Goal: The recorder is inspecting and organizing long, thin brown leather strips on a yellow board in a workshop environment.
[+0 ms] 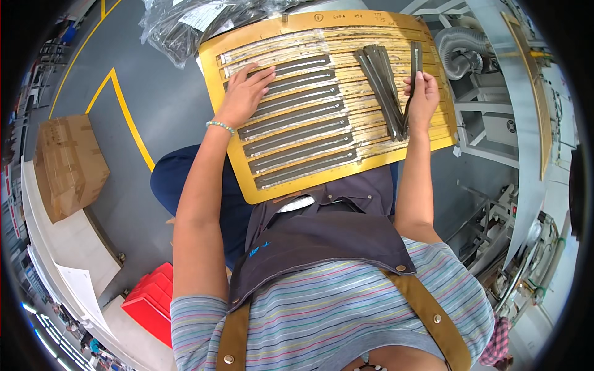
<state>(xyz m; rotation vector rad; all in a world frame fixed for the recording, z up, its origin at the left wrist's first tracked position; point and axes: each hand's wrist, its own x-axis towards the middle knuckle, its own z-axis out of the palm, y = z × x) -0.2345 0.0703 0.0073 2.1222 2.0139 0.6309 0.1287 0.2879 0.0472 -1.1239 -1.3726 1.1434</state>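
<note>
A yellow slotted board (299,185) extends out from my lap. Dark zippers (297,123) with metal-coloured teeth lie flat in several of its parallel slots on the left half. My left hand (243,95) lies palm down at the board's left edge, its fingers spread over the left end of the uppermost zipper. In my right hand (423,99) a single dark zipper (416,55) is pinched between thumb and fingers, its upper end sticking up past them. Just left of that hand, a loose bundle of dark zippers (381,88) rests across the bare slots.
Clear plastic bags (174,37) of dark material sit beyond the board's far left corner. A cardboard box (72,164) and a red plastic bin (151,299) are on the left. Flexible metal ducting (459,51) and a white frame (487,107) stand to the right.
</note>
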